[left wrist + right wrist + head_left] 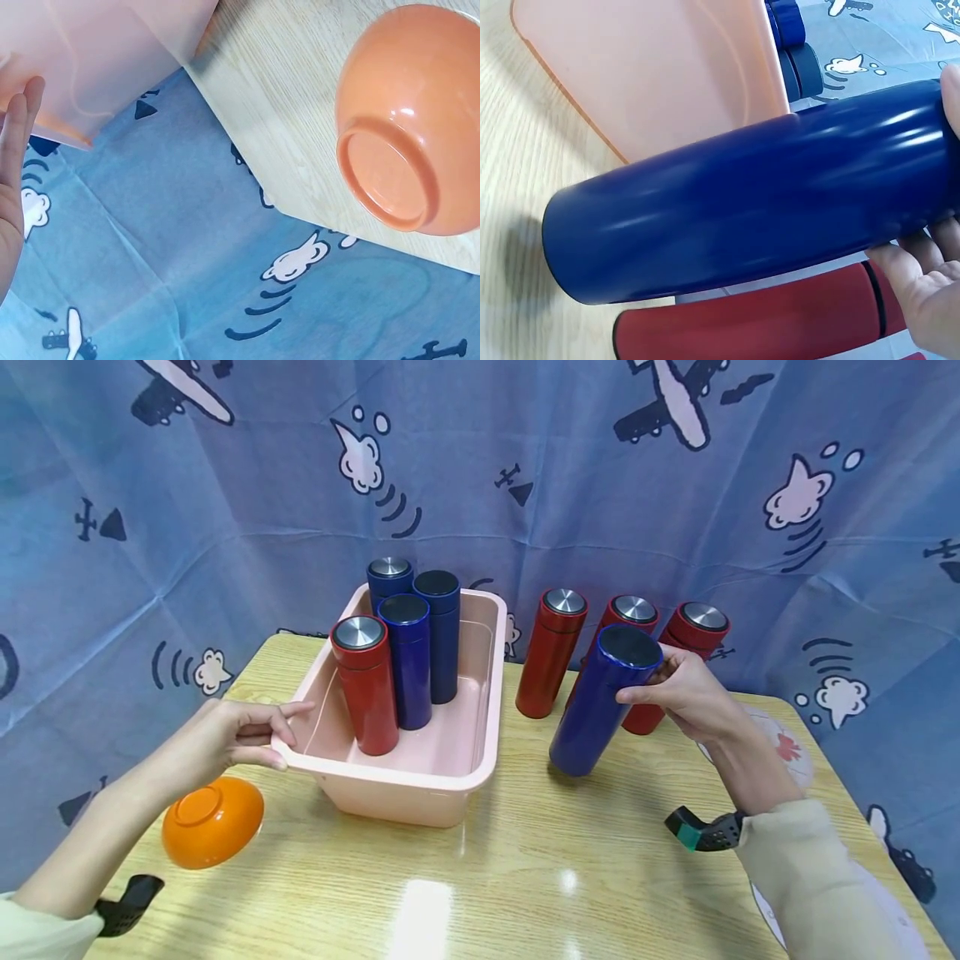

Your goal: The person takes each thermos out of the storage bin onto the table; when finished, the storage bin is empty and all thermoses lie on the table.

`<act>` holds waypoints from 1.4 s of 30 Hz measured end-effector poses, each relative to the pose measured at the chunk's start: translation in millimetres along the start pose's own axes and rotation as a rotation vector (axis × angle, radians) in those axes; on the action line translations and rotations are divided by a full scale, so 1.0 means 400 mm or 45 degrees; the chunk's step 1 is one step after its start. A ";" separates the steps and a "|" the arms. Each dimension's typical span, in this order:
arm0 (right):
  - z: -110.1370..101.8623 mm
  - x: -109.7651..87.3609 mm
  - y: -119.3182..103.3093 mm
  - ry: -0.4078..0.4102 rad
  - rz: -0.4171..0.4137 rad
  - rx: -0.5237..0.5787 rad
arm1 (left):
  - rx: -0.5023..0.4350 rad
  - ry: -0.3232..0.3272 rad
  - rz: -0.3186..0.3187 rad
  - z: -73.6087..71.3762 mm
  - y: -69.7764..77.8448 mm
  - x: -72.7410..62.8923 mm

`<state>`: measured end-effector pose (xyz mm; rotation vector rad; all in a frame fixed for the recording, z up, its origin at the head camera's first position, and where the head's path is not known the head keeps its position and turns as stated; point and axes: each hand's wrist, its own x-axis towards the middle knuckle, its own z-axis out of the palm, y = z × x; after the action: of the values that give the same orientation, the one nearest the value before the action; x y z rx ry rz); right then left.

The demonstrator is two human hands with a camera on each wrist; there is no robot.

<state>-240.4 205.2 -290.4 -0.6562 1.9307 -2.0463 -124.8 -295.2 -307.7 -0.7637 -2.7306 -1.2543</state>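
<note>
My right hand point(686, 693) grips a shiny blue thermos point(596, 710) with a black lid near its top. The thermos leans, its top toward the right, and a shadow falls on the table by its base in the right wrist view. With thumb and fingers my left hand point(251, 731) pinches the near left corner of a pink plastic bin point(483, 768). Inside the bin stand a red thermos point(367, 693) with a silver lid and three blue thermoses, one of them a bright blue thermos point(408, 668) with a black lid.
Behind the held thermos stand three red thermoses, including a red thermos point(550, 660) nearest the bin. An upturned orange bowl point(213, 822) lies at the table's left side. A blue patterned curtain point(465, 468) hangs along the table's back edge.
</note>
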 end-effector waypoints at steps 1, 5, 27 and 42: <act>0.001 0.002 0.004 -0.012 -0.001 0.014 | -0.002 0.000 0.001 0.000 0.000 0.000; 0.004 0.010 0.017 -0.034 0.006 0.034 | -0.013 0.003 0.021 0.001 -0.001 -0.001; 0.020 0.075 0.074 -0.008 0.048 -0.006 | -0.083 -0.007 0.008 0.002 0.000 0.000; 0.045 0.111 0.095 0.031 0.143 -0.044 | -0.029 0.009 0.010 0.003 0.005 0.001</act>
<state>-274.6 165.0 -320.8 -0.5198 1.9733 -1.9659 -124.1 -293.0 -307.0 -0.7703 -2.7093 -1.2867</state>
